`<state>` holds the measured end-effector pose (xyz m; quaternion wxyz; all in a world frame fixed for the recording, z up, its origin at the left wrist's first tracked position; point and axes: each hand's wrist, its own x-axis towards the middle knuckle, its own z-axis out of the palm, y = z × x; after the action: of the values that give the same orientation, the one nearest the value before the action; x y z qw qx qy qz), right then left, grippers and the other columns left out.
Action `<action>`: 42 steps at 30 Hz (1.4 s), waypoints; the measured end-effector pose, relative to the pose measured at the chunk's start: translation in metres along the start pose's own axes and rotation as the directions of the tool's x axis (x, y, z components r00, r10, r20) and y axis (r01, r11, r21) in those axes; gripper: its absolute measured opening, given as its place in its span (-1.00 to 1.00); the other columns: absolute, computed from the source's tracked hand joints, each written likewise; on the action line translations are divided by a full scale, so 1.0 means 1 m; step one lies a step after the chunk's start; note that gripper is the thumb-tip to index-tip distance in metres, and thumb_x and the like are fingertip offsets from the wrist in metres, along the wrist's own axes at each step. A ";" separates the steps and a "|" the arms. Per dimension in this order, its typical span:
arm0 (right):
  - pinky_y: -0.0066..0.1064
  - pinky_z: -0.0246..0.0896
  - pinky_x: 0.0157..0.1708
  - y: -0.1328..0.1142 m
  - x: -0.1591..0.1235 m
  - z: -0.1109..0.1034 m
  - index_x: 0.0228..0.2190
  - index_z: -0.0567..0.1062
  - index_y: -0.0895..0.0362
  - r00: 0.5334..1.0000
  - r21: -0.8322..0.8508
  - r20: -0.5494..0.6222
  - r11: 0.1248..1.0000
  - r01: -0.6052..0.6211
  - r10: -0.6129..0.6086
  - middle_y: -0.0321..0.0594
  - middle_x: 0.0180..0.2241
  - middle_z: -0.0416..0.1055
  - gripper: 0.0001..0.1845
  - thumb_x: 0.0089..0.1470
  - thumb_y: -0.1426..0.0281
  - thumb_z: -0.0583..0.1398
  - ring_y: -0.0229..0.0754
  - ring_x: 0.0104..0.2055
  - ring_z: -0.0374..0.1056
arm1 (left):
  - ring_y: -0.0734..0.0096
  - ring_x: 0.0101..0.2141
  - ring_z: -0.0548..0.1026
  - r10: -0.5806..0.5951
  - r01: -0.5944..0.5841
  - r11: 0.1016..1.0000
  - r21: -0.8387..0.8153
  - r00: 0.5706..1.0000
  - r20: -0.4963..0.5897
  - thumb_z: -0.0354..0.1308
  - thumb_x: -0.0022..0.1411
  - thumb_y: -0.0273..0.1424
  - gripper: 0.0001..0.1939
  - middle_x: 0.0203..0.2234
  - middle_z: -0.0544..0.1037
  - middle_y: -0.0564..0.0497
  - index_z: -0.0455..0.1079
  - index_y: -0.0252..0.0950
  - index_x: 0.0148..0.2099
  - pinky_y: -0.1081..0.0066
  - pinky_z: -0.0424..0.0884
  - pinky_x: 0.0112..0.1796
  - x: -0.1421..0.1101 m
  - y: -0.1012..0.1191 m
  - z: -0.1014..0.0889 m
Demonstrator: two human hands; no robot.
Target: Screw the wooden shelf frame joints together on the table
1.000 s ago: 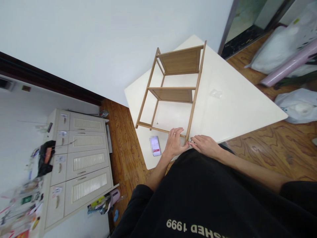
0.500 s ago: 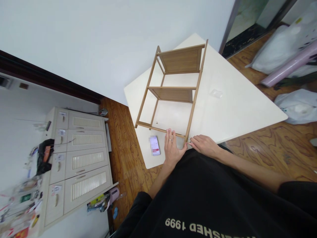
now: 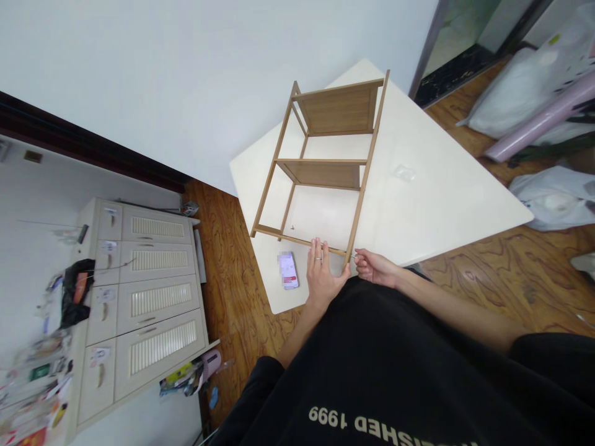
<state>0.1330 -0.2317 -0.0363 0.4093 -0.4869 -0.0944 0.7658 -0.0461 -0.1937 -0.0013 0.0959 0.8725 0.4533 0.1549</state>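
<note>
A wooden two-tier shelf frame [image 3: 321, 172] lies on the white table, its near end towards me. My left hand [image 3: 320, 275] grips the near rail, fingers stretched over it and thumb against the right leg. At the outer side of that leg's near corner, my right hand [image 3: 373, 266] is closed, thumb and forefinger pinching a thin metal hex key [image 3: 354, 256]. Most of the key is hidden by the fingers. Inside the frame, a tiny screw-like piece [image 3: 292, 227] lies on the tabletop.
A lit phone [image 3: 289, 271] lies left of my left hand. To the right of the frame is a small clear plastic packet [image 3: 404, 173] on the white table [image 3: 446, 204]. White plastic bags [image 3: 555, 197] and a pink roll [image 3: 539, 118] stand on the floor at right; a cabinet [image 3: 153, 291] is at left.
My right hand has turned at the leg's corner, its fingers now curled in more around the hex key. The left hand stays on the rail, and the camera view has shifted slightly.
</note>
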 end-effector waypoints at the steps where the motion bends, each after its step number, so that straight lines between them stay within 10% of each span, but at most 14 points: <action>1: -0.49 -0.01 -0.69 0.003 -0.002 -0.001 -0.48 0.38 0.11 0.995 -0.106 -0.072 0.993 0.056 -0.064 -0.36 -0.66 0.22 -0.61 0.28 0.12 0.08 -0.34 -0.68 0.07 | -0.02 0.42 0.03 0.001 -0.001 1.000 0.003 1.000 0.000 0.22 0.26 -0.15 -0.11 0.40 0.10 -0.34 -0.08 -0.35 0.47 -0.08 0.22 0.30 0.000 0.000 0.000; 3: -0.43 0.21 -0.55 0.007 -0.007 -0.003 -0.38 0.42 0.10 0.932 -0.447 -0.194 0.873 0.196 -0.308 -0.23 -0.51 0.42 -0.62 0.30 0.08 0.06 -0.24 -0.55 0.31 | -0.01 0.42 0.03 -0.002 0.002 1.000 0.001 1.000 0.000 0.22 0.26 -0.14 -0.10 0.40 0.09 -0.33 -0.09 -0.34 0.47 -0.09 0.22 0.30 0.000 0.000 0.001; 6: -0.23 0.37 -0.18 0.012 -0.016 -0.010 -0.23 0.46 0.09 0.765 -0.859 -0.040 0.414 0.303 -0.643 -0.06 -0.26 0.53 -0.61 0.34 0.10 -0.01 -0.05 -0.23 0.47 | 0.00 0.42 0.02 -0.012 0.012 1.000 -0.019 1.000 -0.003 0.22 0.25 -0.15 -0.09 0.41 0.08 -0.33 -0.08 -0.35 0.47 -0.07 0.20 0.31 -0.001 -0.001 0.002; 10: -0.13 0.36 -0.09 0.012 -0.014 -0.024 -0.11 0.49 0.14 0.711 -0.939 0.221 0.051 0.340 -0.667 0.08 -0.19 0.54 -0.49 0.34 0.03 -0.04 0.08 -0.11 0.47 | -0.01 0.43 0.00 -0.022 0.022 0.998 -0.054 1.000 0.002 0.24 0.24 -0.16 -0.08 0.41 0.06 -0.34 -0.08 -0.37 0.47 -0.06 0.18 0.33 -0.001 0.000 0.003; 14: -0.17 0.36 -0.19 0.010 -0.009 -0.023 -0.30 0.53 0.10 0.738 -0.928 0.201 0.117 0.355 -0.644 0.03 -0.32 0.55 -0.41 0.33 -0.05 -0.07 0.03 -0.25 0.48 | 0.00 0.43 0.00 -0.028 0.027 0.999 -0.042 1.000 -0.003 0.23 0.24 -0.16 -0.09 0.42 0.05 -0.32 -0.08 -0.35 0.47 -0.06 0.19 0.32 -0.001 -0.001 0.003; 18: -0.25 0.33 -0.29 0.013 -0.016 -0.004 -0.56 0.47 0.07 0.870 -0.809 0.101 0.469 0.354 -0.483 -0.14 -0.56 0.48 -0.29 0.33 -0.09 -0.13 -0.13 -0.51 0.39 | -0.01 0.42 0.02 -0.021 0.021 0.999 -0.036 1.000 0.002 0.24 0.25 -0.14 -0.09 0.40 0.09 -0.34 -0.05 -0.38 0.46 -0.04 0.18 0.33 -0.001 -0.001 0.003; 22: -0.44 0.13 -0.61 0.012 -0.028 0.015 -0.58 0.47 0.15 0.982 -0.422 0.007 0.890 0.172 -0.187 -0.23 -0.67 0.37 -0.27 0.27 -0.15 -0.03 -0.31 -0.68 0.20 | 0.00 0.42 0.03 -0.023 0.024 0.999 -0.044 1.000 0.007 0.25 0.24 -0.14 -0.09 0.40 0.10 -0.35 -0.04 -0.39 0.46 -0.05 0.16 0.33 -0.001 -0.002 0.003; 25: -0.57 -0.15 -0.76 0.001 -0.033 0.019 -0.54 0.44 0.18 0.997 0.003 0.054 0.999 -0.051 0.050 -0.37 -0.71 0.23 -0.43 0.30 0.00 0.09 -0.44 -0.74 -0.01 | 0.03 0.42 0.03 -0.016 0.016 0.999 -0.039 1.000 0.004 0.22 0.26 -0.12 -0.11 0.40 0.10 -0.34 -0.02 -0.40 0.45 -0.02 0.14 0.34 -0.001 -0.003 0.003; 32: -0.67 -0.21 -0.82 -0.018 -0.030 0.021 -0.54 0.36 0.16 0.953 0.420 0.249 0.868 -0.266 0.172 -0.44 -0.72 0.10 -0.55 0.38 0.37 -0.04 -0.46 -0.77 -0.10 | 0.05 0.42 0.04 -0.017 0.016 0.999 -0.048 1.000 -0.024 0.19 0.28 -0.11 -0.15 0.40 0.11 -0.33 0.01 -0.39 0.45 0.00 0.13 0.34 -0.002 -0.002 0.005; 37: -0.50 0.06 -0.68 -0.008 -0.043 0.022 -0.43 0.47 0.15 0.996 -0.206 0.048 0.975 0.085 -0.076 -0.21 -0.56 0.43 -0.40 0.30 -0.08 -0.01 -0.31 -0.64 0.26 | 0.04 0.42 0.03 -0.013 0.012 0.998 -0.064 1.000 -0.021 0.22 0.26 -0.10 -0.10 0.40 0.09 -0.32 -0.03 -0.37 0.47 0.00 0.11 0.34 -0.003 -0.004 0.006; 42: -0.32 0.24 -0.34 -0.007 -0.054 0.009 -0.29 0.47 0.11 0.777 -0.930 0.118 0.204 0.304 -0.618 -0.09 -0.36 0.53 -0.53 0.31 -0.01 0.05 -0.11 -0.37 0.43 | 0.02 0.42 0.04 -0.012 0.011 0.998 -0.057 0.999 -0.031 0.23 0.25 -0.11 -0.12 0.40 0.10 -0.34 0.00 -0.38 0.46 -0.01 0.12 0.34 -0.003 -0.004 0.007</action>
<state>0.1398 -0.2637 0.0086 0.2876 -0.6781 -0.5852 0.3393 -0.0479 -0.1941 -0.0096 0.1143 0.8643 0.4552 0.1810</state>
